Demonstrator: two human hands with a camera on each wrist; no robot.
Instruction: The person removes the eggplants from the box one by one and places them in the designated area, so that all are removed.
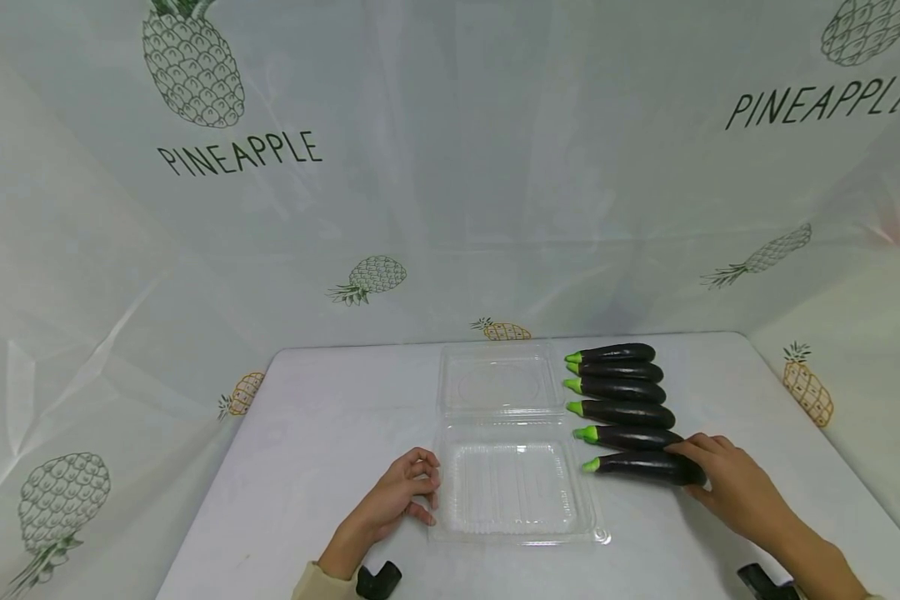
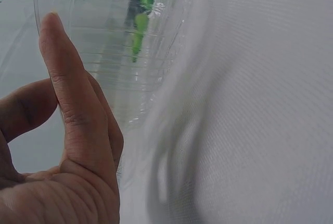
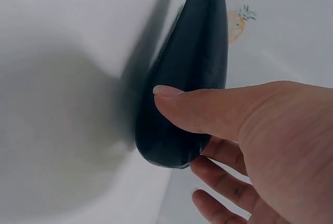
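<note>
In the head view, a clear plastic clamshell container (image 1: 513, 536) lies unfolded, its lid (image 1: 502, 379) toward the back. My left hand (image 1: 401, 492) is at the container's left edge with fingers loosely bent. The left wrist view shows a finger (image 2: 78, 99) along the clear rim; whether it presses there I cannot tell. My right hand (image 1: 738, 487) grips the thick end of the nearest eggplant (image 1: 645, 467), thumb on one side and fingers on the other. In the right wrist view this dark eggplant (image 3: 192, 62) has the thumb (image 3: 203, 107) laid across it.
Several more eggplants (image 1: 622, 412) lie in a column right of the container, green stems pointing left. The white table (image 1: 330, 408) meets a pineapple-printed sheet (image 1: 450, 208) at the back and sides. Black wrist devices (image 1: 378, 579) sit at both wrists.
</note>
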